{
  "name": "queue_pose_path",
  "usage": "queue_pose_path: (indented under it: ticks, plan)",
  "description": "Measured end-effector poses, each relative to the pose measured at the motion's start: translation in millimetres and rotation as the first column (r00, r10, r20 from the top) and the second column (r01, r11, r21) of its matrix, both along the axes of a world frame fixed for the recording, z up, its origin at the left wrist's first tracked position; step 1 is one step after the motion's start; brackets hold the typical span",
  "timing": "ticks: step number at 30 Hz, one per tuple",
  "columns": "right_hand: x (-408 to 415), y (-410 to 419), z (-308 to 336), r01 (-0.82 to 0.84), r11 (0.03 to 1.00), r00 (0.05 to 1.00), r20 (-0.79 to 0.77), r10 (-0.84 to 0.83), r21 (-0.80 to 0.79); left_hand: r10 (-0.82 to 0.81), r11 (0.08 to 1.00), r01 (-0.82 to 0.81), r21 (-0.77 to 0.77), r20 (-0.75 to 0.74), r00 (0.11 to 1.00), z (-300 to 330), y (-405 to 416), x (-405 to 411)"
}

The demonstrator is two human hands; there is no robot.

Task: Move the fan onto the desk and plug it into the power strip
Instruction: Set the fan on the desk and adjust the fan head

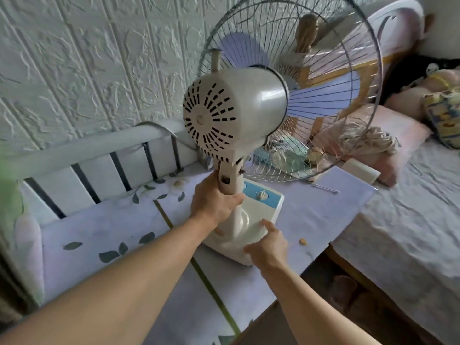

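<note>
A white table fan (236,105) with pale blue blades and a wire cage stands with its base (258,215) on the desk (323,210), which has a floral cloth over it. My left hand (214,202) is wrapped around the fan's neck just under the motor housing. My right hand (268,245) rests on the near right corner of the base, fingers spread, not gripping. The base carries a blue panel with a dial (261,194). No power strip or plug shows in the head view.
A white slatted rail (87,155) runs behind the desk against the textured wall. A bed (410,220) with a pink pillow (388,135) and a person lying on it is at the right. A small crumb (303,241) and a cotton swab (326,189) lie on the desk.
</note>
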State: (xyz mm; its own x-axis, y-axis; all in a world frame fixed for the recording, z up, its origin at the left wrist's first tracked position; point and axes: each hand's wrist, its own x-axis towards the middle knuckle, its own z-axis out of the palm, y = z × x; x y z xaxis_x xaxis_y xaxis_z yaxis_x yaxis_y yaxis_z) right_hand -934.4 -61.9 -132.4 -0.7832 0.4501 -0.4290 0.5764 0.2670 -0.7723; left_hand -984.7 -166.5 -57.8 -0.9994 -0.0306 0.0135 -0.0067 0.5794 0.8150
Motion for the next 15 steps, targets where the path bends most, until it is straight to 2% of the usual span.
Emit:
queue_pose_path:
  ticks: [6,10,12,15]
  plan:
    - [5,-50,-9,0.127,0.991,0.992,0.009,-0.127,-0.036,-0.169,0.985,0.165,0.047,0.098,0.981,7,-39,-15]
    - [8,-74,-13,0.168,0.985,0.986,0.007,-0.168,-0.040,-0.288,0.958,0.287,0.027,0.111,0.951,10,-56,-24]
    - [9,-76,-13,0.145,0.989,0.989,-0.001,-0.145,-0.004,-0.301,0.954,0.297,0.048,0.088,0.950,8,-58,-25]
    - [10,-64,-8,0.092,0.989,0.996,0.008,-0.094,0.120,-0.221,0.970,0.216,0.114,0.035,0.975,0,-53,-20]
